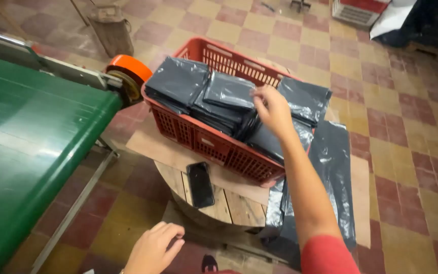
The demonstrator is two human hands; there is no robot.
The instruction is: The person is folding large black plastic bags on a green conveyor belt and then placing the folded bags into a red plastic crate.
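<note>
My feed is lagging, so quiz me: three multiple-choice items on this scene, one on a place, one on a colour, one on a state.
1. Where does the phone lie?
A. inside the crate
B. on the wooden spool top in front of the crate
C. on the green belt

2. What colour is the crate?
A. red
B. blue
C. grey

3. What is the right hand doing?
A. resting on the floor
B. holding the phone
C. reaching onto the folded bags

Answers:
1 B, the dark phone lies flat on the spool top.
2 A, its mesh walls are red.
3 C, its fingers touch the black bags stacked in the crate; the left hand hangs free below.
</note>
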